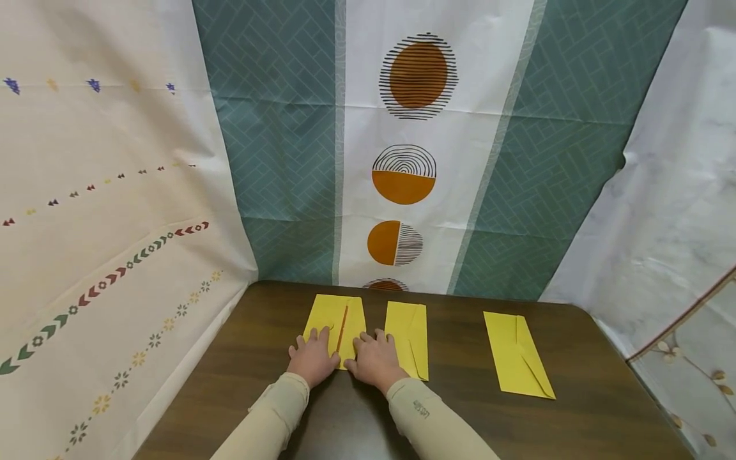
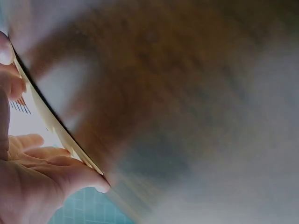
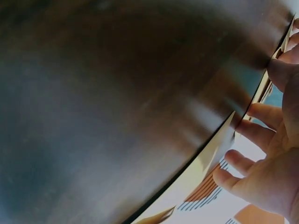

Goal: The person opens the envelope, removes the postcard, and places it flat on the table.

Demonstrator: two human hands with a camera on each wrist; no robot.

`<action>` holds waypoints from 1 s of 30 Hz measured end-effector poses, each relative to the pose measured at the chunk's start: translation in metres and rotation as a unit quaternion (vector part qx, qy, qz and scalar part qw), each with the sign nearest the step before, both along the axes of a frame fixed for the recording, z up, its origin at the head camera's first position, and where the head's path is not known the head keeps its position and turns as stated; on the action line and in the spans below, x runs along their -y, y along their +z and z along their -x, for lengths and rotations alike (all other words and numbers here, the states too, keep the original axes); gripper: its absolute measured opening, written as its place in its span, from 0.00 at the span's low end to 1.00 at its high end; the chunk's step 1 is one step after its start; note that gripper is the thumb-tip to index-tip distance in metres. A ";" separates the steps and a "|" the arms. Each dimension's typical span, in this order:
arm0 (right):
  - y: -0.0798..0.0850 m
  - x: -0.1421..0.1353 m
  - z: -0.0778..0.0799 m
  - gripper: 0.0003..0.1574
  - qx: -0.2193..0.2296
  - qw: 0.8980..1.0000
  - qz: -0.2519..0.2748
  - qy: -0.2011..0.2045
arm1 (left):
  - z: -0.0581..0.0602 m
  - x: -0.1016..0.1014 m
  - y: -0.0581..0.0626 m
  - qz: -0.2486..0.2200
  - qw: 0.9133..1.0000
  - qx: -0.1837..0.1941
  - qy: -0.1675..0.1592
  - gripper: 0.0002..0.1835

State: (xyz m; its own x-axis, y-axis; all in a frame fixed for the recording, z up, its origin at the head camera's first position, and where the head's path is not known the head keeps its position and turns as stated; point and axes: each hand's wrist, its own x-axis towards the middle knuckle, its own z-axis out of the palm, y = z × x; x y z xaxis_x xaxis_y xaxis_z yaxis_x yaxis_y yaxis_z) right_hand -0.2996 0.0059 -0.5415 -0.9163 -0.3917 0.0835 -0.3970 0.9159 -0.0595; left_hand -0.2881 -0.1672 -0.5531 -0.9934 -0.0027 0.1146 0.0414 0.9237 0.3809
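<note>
A yellow envelope (image 1: 352, 313) lies flat on the table, a narrow reddish-brown strip (image 1: 342, 329) running down its middle. My left hand (image 1: 312, 359) rests on its lower left part, fingers spread. On its lower right side lies my right hand (image 1: 376, 359), the thumb near the left one and the outer fingers close to a second yellow envelope (image 1: 409, 329). In the left wrist view the left hand (image 2: 42, 182) touches the thin envelope edge (image 2: 60, 130). From the right wrist, the right hand (image 3: 271, 154) shows extended fingers, with an envelope (image 3: 198, 168) just below them.
A third yellow envelope (image 1: 517, 354) lies farther right on the dark wooden table (image 1: 460, 409). Behind the table hangs a green and white patterned cloth (image 1: 287, 160). Patterned white cloths stand at the left (image 1: 115, 191) and right (image 1: 678, 211).
</note>
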 end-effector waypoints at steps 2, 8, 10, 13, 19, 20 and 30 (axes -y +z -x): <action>0.000 0.001 0.002 0.35 -0.004 1.000 -0.006 0.005 | 0.001 0.001 -0.003 0.000 1.000 -0.010 0.002 0.35; 0.001 0.003 0.010 0.31 -0.034 0.999 -0.004 0.024 | 0.003 0.004 0.003 -0.011 1.000 0.014 0.002 0.35; 0.003 0.004 0.013 0.30 -0.040 0.999 0.005 0.031 | 0.004 0.004 0.002 -0.016 1.000 0.016 0.003 0.34; 0.006 0.008 0.018 0.31 -0.020 0.998 0.043 0.028 | 0.002 0.003 0.004 -0.023 1.000 0.009 0.008 0.34; 0.015 0.013 0.023 0.27 0.103 0.968 0.225 -0.031 | -0.002 0.000 0.004 -0.029 0.999 -0.006 0.016 0.33; 0.017 0.014 0.024 0.26 0.132 0.953 0.270 -0.042 | -0.002 0.000 0.004 -0.030 0.999 -0.006 0.017 0.32; 0.024 0.011 0.028 0.29 0.370 0.697 0.597 -0.146 | 0.001 0.004 0.002 -0.037 0.999 0.005 0.022 0.29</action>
